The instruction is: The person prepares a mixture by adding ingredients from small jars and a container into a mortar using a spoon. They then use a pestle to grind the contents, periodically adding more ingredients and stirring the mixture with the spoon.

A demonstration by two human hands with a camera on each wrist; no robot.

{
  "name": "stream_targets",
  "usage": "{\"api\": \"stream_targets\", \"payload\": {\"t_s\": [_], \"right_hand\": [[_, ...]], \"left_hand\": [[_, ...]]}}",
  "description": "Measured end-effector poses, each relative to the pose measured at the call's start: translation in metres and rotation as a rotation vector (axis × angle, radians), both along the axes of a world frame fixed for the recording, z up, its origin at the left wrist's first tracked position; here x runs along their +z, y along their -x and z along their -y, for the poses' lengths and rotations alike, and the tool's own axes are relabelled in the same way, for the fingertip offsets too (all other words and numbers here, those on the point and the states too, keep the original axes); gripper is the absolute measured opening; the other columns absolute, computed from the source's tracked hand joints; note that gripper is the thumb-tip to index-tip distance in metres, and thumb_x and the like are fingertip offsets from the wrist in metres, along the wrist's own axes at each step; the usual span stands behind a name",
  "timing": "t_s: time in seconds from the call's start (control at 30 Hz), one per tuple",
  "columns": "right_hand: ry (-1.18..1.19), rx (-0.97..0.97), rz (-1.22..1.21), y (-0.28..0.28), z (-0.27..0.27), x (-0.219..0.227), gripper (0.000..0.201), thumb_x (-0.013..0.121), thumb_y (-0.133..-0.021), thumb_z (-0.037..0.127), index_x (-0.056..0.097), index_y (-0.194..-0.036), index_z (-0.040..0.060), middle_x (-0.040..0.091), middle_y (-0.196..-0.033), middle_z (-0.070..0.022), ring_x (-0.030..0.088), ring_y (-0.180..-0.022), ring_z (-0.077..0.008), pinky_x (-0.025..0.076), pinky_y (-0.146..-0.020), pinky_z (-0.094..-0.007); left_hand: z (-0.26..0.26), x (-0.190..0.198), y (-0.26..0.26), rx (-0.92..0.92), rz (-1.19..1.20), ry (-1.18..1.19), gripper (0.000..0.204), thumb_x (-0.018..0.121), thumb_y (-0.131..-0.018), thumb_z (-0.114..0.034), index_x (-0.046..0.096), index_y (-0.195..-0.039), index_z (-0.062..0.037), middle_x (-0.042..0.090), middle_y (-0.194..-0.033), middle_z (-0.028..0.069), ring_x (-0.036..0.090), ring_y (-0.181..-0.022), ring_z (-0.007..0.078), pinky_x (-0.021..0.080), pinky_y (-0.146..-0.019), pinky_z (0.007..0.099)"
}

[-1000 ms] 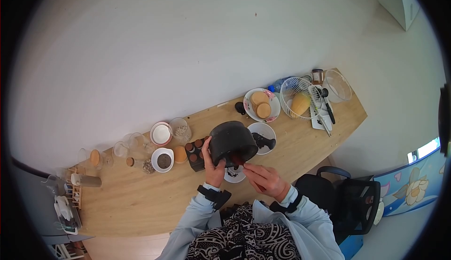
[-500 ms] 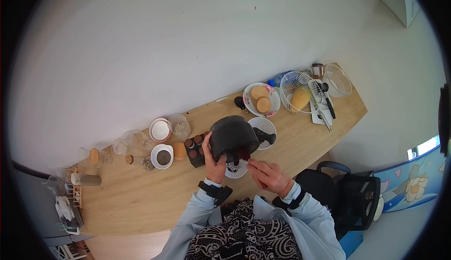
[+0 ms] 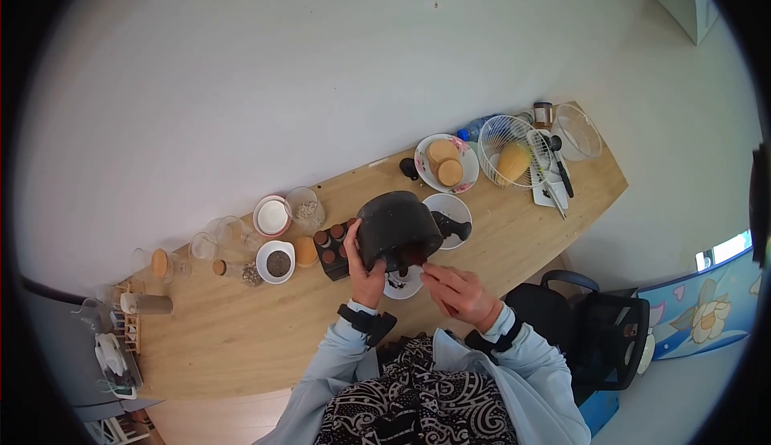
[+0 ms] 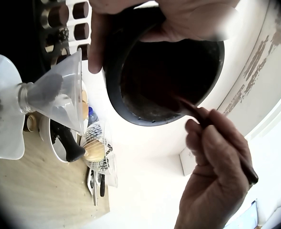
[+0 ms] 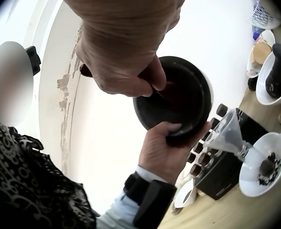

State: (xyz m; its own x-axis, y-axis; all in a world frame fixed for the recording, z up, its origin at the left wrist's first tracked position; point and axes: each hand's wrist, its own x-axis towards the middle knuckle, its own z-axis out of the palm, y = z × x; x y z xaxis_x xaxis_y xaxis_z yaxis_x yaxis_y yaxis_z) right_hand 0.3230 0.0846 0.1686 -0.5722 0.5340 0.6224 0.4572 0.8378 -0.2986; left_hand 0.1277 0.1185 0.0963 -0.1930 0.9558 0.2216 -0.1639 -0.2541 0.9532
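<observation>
My left hand (image 3: 368,284) grips a heavy black mortar (image 3: 397,228), raised and tipped on its side with its mouth toward me. Between thumb and fingers, my right hand (image 3: 462,296) pinches a dark reddish-brown spoon (image 4: 221,133), its bowl end inside the mortar. Dark shadow hides most of the inside. Below, a clear funnel (image 5: 225,133) sits on a small clear jar with dark contents. That jar stands in a white bowl (image 5: 248,181) scattered with dark bits. A black pestle (image 5: 278,74) rests in another white bowl (image 3: 434,202) behind the mortar.
Left of the mortar is a black rack (image 3: 331,259) of brown-lidded jars. Farther left stand a white bowl of dark grains (image 3: 278,264) and several glass jars. At the right are a flowered bowl (image 3: 426,173), a wire basket (image 3: 494,136) and a knife (image 3: 565,178).
The spoon and right hand have shifted slightly to the right along the mortar's mouth. The left hand keeps hold of the tilted mortar. The whole head view has moved a little.
</observation>
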Motion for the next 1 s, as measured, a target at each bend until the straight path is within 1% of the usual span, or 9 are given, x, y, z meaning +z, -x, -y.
{"api": "stream_targets", "payload": {"t_s": [0.1, 0.27, 0.4, 0.5, 0.57, 0.67, 0.77, 0.9, 1.0], "right_hand": [[-0.004, -0.027, 0.127, -0.001, 0.001, -0.002, 0.039, 0.069, -0.065, -0.004, 0.064, -0.104, -0.0036, 0.062, -0.108, -0.0196, 0.066, -0.082, -0.0275, 0.055, -0.066, -0.0337], [0.068, 0.007, -0.046, 0.01, -0.006, 0.0, 0.036, 0.069, -0.066, -0.004, 0.064, -0.102, -0.003, 0.063, -0.108, -0.017, 0.066, -0.085, -0.0266, 0.055, -0.068, -0.0334], [0.066, 0.03, -0.046, 0.009, -0.007, -0.014, 0.038, 0.069, -0.066, -0.004, 0.064, -0.104, -0.0028, 0.062, -0.11, -0.0164, 0.066, -0.085, -0.0265, 0.055, -0.068, -0.0334], [0.166, 0.045, -0.012, 0.003, 0.001, -0.003, 0.037, 0.069, -0.066, -0.004, 0.064, -0.103, -0.003, 0.061, -0.11, -0.0173, 0.065, -0.083, -0.0266, 0.055, -0.068, -0.0335], [0.014, -0.021, 0.054, 0.003, -0.006, 0.003, 0.042, 0.068, -0.061, -0.004, 0.063, -0.103, -0.0034, 0.06, -0.111, -0.0177, 0.065, -0.082, -0.0272, 0.054, -0.067, -0.0331], [0.063, 0.018, 0.078, 0.0, -0.005, -0.004, 0.047, 0.067, -0.057, -0.003, 0.062, -0.103, -0.0038, 0.06, -0.111, -0.018, 0.065, -0.083, -0.0277, 0.054, -0.065, -0.033], [0.097, 0.054, 0.036, 0.001, 0.004, -0.006, 0.05, 0.067, -0.056, -0.002, 0.061, -0.105, -0.0041, 0.06, -0.111, -0.0183, 0.065, -0.084, -0.0283, 0.054, -0.065, -0.0332], [0.013, -0.036, 0.048, 0.002, -0.008, -0.009, 0.046, 0.068, -0.059, -0.003, 0.062, -0.104, -0.0034, 0.061, -0.109, -0.0182, 0.065, -0.082, -0.0279, 0.054, -0.065, -0.0333], [0.157, 0.043, 0.019, 0.004, -0.001, -0.011, 0.041, 0.069, -0.063, -0.004, 0.063, -0.104, -0.0027, 0.061, -0.109, -0.0174, 0.065, -0.081, -0.0276, 0.054, -0.065, -0.0335]], "left_hand": [[-0.001, 0.003, 0.0, 0.008, 0.0, 0.009, 0.08, 0.046, -0.067, 0.013, 0.03, -0.142, -0.0094, 0.038, -0.137, 0.0112, 0.04, -0.128, 0.0228, 0.033, -0.106, 0.0322], [0.0, 0.005, -0.001, 0.013, -0.003, 0.011, 0.079, 0.045, -0.067, 0.014, 0.031, -0.141, -0.0092, 0.039, -0.136, 0.0112, 0.041, -0.127, 0.0228, 0.034, -0.105, 0.0323], [-0.002, 0.002, -0.001, 0.016, -0.015, -0.007, 0.079, 0.045, -0.067, 0.014, 0.031, -0.141, -0.0092, 0.039, -0.136, 0.0113, 0.041, -0.127, 0.0227, 0.034, -0.105, 0.0326], [-0.003, 0.001, 0.0, -0.012, 0.027, -0.006, 0.081, 0.043, -0.065, 0.018, 0.032, -0.141, -0.0083, 0.039, -0.136, 0.0109, 0.039, -0.13, 0.0247, 0.03, -0.109, 0.0338], [-0.003, -0.001, 0.0, -0.022, 0.043, 0.005, 0.08, 0.044, -0.066, 0.018, 0.032, -0.141, -0.0082, 0.039, -0.136, 0.011, 0.039, -0.13, 0.0245, 0.03, -0.108, 0.0335], [-0.004, 0.0, 0.0, 0.016, -0.044, -0.023, 0.08, 0.045, -0.067, 0.014, 0.03, -0.142, -0.0095, 0.04, -0.135, 0.0112, 0.042, -0.126, 0.0222, 0.034, -0.105, 0.0319], [-0.003, 0.004, -0.002, -0.005, 0.019, 0.011, 0.08, 0.045, -0.067, 0.014, 0.03, -0.142, -0.0096, 0.04, -0.136, 0.0112, 0.042, -0.126, 0.0222, 0.034, -0.105, 0.0318], [-0.005, 0.0, -0.002, 0.0, 0.026, 0.005, 0.08, 0.045, -0.067, 0.014, 0.03, -0.142, -0.0099, 0.04, -0.136, 0.0112, 0.042, -0.126, 0.022, 0.034, -0.105, 0.0317], [-0.002, 0.001, -0.002, 0.003, -0.015, -0.015, 0.08, 0.045, -0.068, 0.014, 0.03, -0.142, -0.0101, 0.04, -0.136, 0.011, 0.042, -0.126, 0.022, 0.034, -0.105, 0.0318]]}}
